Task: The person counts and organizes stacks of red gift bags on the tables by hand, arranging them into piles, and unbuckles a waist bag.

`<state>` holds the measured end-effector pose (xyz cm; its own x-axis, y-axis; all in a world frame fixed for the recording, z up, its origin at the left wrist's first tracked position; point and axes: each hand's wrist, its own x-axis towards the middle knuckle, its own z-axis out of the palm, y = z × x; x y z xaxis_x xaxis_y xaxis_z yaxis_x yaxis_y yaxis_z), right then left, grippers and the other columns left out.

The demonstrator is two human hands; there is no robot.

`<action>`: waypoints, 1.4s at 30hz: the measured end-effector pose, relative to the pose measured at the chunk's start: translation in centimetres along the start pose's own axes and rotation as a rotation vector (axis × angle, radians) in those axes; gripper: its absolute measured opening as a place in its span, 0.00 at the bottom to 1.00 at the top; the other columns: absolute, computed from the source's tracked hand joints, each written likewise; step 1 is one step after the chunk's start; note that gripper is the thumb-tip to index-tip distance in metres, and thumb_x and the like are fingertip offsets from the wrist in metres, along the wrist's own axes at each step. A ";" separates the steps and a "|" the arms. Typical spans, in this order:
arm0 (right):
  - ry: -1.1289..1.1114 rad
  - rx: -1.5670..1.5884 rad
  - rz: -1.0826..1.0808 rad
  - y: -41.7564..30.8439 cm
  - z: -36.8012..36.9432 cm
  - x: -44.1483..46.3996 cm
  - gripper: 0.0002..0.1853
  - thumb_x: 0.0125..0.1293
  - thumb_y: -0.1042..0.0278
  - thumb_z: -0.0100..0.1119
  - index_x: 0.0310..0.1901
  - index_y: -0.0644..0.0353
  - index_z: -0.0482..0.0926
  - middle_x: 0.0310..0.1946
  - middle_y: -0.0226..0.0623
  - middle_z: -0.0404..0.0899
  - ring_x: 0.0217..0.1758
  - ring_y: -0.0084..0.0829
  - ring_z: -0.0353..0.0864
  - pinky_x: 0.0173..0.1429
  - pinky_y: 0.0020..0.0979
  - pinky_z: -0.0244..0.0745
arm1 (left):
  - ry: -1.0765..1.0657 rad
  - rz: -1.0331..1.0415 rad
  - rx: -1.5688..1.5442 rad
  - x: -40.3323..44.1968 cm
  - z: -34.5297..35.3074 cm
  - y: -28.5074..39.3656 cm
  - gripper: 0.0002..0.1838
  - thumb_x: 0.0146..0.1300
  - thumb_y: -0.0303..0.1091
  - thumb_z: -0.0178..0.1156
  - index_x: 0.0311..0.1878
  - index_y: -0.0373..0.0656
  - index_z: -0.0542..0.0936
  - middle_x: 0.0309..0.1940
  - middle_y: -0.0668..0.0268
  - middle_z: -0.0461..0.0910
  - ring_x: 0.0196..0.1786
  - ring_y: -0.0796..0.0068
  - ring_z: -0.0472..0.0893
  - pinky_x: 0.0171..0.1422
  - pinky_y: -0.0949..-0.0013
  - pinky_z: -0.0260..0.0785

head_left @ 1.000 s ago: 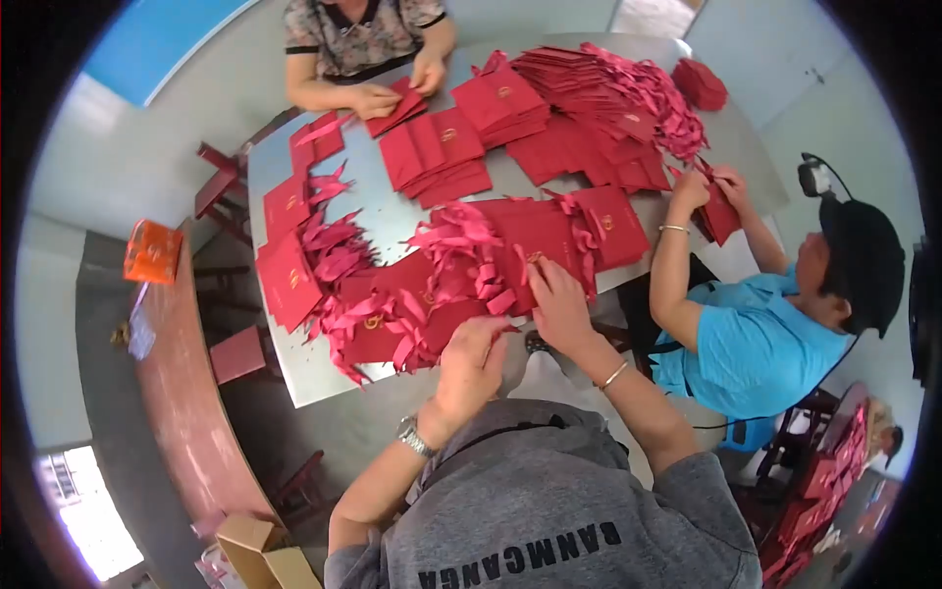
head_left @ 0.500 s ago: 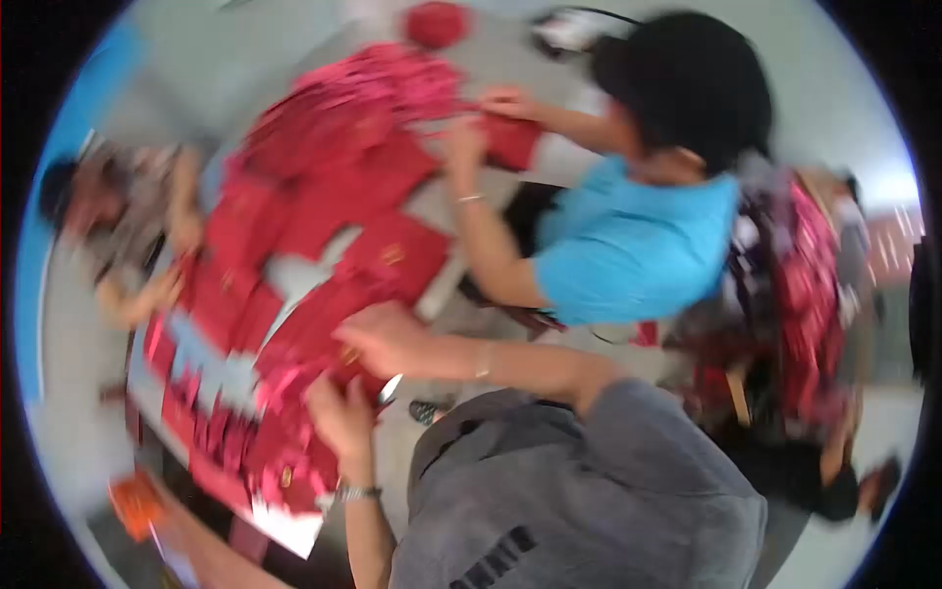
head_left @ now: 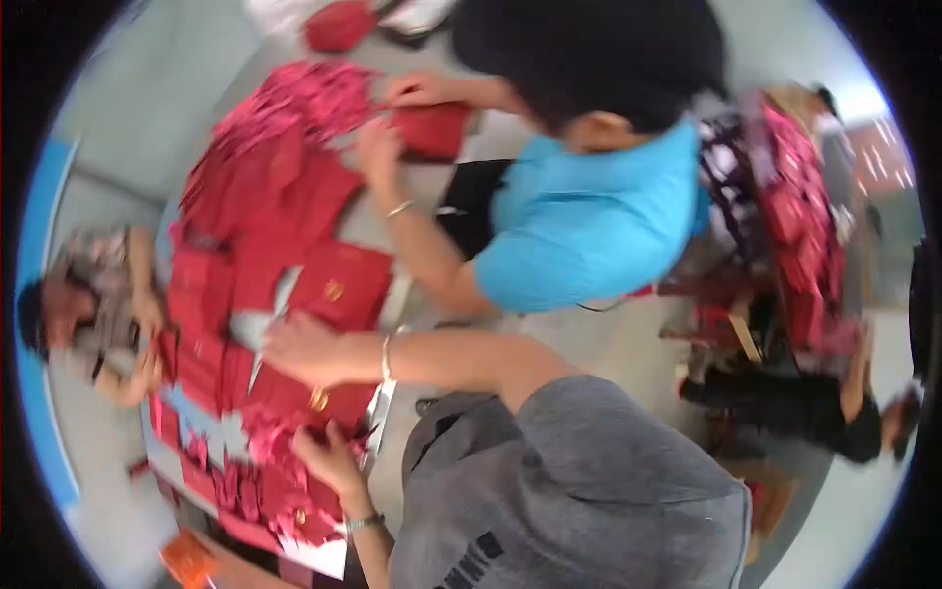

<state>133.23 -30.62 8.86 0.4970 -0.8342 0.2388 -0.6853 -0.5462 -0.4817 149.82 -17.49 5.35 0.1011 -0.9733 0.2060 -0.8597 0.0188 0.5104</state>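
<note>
My right hand point(head_left: 306, 350), with a bracelet at the wrist, lies over the red pieces, its fingers blurred against them. Just below it is a flat red pouch-like piece point(head_left: 339, 401) with a gold emblem. My left hand point(head_left: 331, 459), wearing a watch, is at the lower edge of that piece, thumb and fingers apart, close to a bunch of pinkish-red strips point(head_left: 270, 432). Above my right hand is another red piece point(head_left: 343, 280) with a gold emblem. Whether my right fingers grip anything is not visible.
A person in a blue shirt point(head_left: 589, 221) handles a red piece point(head_left: 432, 130) at the table's far side. Another person point(head_left: 93, 304) works at the left. Red stacks point(head_left: 265, 187) cover much of the table. An orange object point(head_left: 186, 560) is at lower left.
The view has shifted, so the table and the people sit differently in it. My right hand has moved away from my left hand, over the red pieces. My left hand's fingers appear spread.
</note>
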 end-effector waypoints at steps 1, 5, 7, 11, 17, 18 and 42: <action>-0.284 -0.006 0.018 0.3 -1.2 1.9 0.15 0.44 0.70 0.64 0.38 0.60 0.80 0.48 0.45 0.78 0.59 0.42 0.73 0.54 0.45 0.69 | -0.017 0.017 0.018 0.0 -0.3 0.8 0.24 0.55 0.30 0.67 0.52 0.31 0.71 0.47 0.46 0.73 0.51 0.48 0.72 0.58 0.53 0.64; -0.495 -0.046 -0.101 1.9 -0.1 3.9 0.20 0.46 0.71 0.62 0.45 0.62 0.77 0.46 0.41 0.79 0.56 0.39 0.75 0.55 0.49 0.66 | 0.000 -0.036 0.061 -0.2 0.5 0.9 0.24 0.53 0.31 0.67 0.52 0.36 0.72 0.47 0.49 0.73 0.53 0.49 0.73 0.58 0.56 0.66; -0.547 -0.045 -0.100 1.8 0.8 4.5 0.25 0.47 0.72 0.61 0.51 0.63 0.75 0.50 0.42 0.77 0.59 0.38 0.72 0.56 0.49 0.65 | 0.026 -0.098 0.030 -0.1 0.4 1.7 0.22 0.55 0.30 0.65 0.52 0.37 0.71 0.48 0.50 0.73 0.55 0.49 0.72 0.60 0.56 0.67; -0.440 -0.107 -0.166 1.4 0.8 3.6 0.32 0.48 0.69 0.62 0.59 0.62 0.68 0.55 0.42 0.73 0.62 0.37 0.69 0.58 0.49 0.61 | -0.002 -0.141 0.003 0.1 0.2 2.0 0.22 0.55 0.30 0.65 0.52 0.37 0.72 0.48 0.50 0.73 0.54 0.48 0.72 0.59 0.56 0.67; -0.154 -0.156 -0.134 0.2 1.6 3.7 0.06 0.45 0.66 0.63 0.28 0.51 0.85 0.35 0.35 0.84 0.45 0.36 0.80 0.46 0.60 0.67 | -0.017 0.035 0.110 1.0 -0.4 2.1 0.23 0.57 0.34 0.66 0.50 0.29 0.73 0.44 0.46 0.75 0.50 0.46 0.73 0.57 0.53 0.66; -0.258 -0.129 -0.090 0.6 3.4 4.0 0.05 0.47 0.65 0.62 0.27 0.50 0.85 0.36 0.33 0.84 0.45 0.36 0.79 0.48 0.64 0.67 | 0.037 0.166 0.143 1.1 0.6 -0.3 0.21 0.57 0.33 0.64 0.49 0.31 0.74 0.42 0.46 0.75 0.47 0.44 0.73 0.53 0.51 0.66; 0.167 0.387 1.255 -9.9 0.9 -56.4 0.23 0.58 0.71 0.49 0.57 0.54 0.74 0.43 0.50 0.80 0.45 0.50 0.80 0.49 0.46 0.75 | 0.095 0.678 -0.104 -8.5 -3.1 15.0 0.14 0.62 0.25 0.58 0.51 0.34 0.75 0.46 0.53 0.78 0.45 0.56 0.79 0.50 0.63 0.73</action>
<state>112.48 21.86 -0.63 -0.4492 -0.7684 -0.4559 -0.4197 0.6320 -0.6515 137.59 -8.20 13.89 -0.3941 -0.7148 0.5777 -0.6968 0.6423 0.3194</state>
